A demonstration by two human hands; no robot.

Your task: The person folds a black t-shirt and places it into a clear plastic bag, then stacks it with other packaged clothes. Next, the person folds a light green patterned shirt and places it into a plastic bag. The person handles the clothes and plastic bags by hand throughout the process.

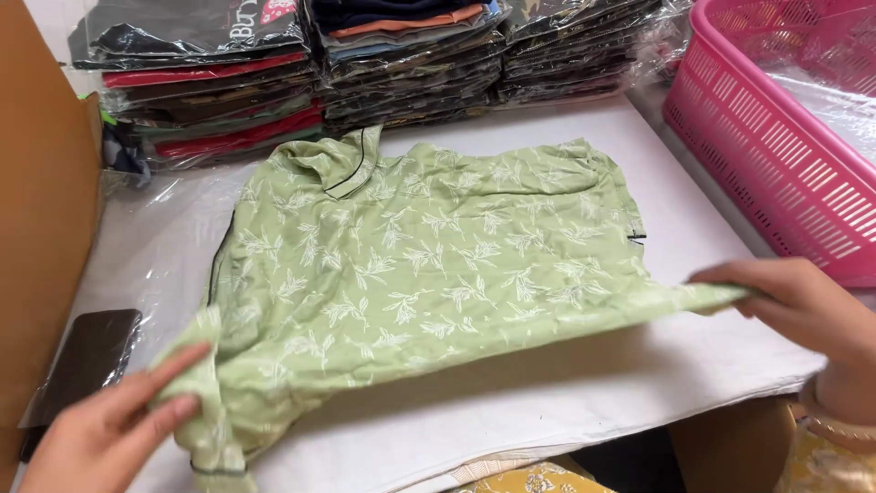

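Gripping: both bare hands pinch the near hem of a light green garment (429, 274) and hold it stretched between them above a white tabletop (566, 402).

Left hand (109, 429): thumb and fingers pressed together on the bunched lower left corner of the cloth; the fabric wraps over the fingertips and a short tail hangs below them, edged in dark piping.

Right hand (803, 306): fingers closed on the lower right corner, pulling it to a thin point; a pale bangle (835, 422) sits on the wrist.

Garment, look: soft green fabric printed all over with white leafy sprigs, lightly creased. A collar trimmed in thin dark piping lies folded at the far left, and a small dark mark shows at the right side seam.

Garment, place: the far half lies flat on the tabletop, collar end away from the person; the near edge is lifted clear of the surface and casts a shadow beneath it.

Behind it: three stacks of folded clothes in clear plastic bags (365, 64) line the far edge of the table, in black, red and dark tones.

Right side: a pink slotted plastic basket (776, 155) stands just off the table corner, with clear film inside.

Left side: a brown cardboard panel (41, 228) stands upright along the table edge; a dark flat packet (82, 361) in plastic lies beside it, near the left hand.
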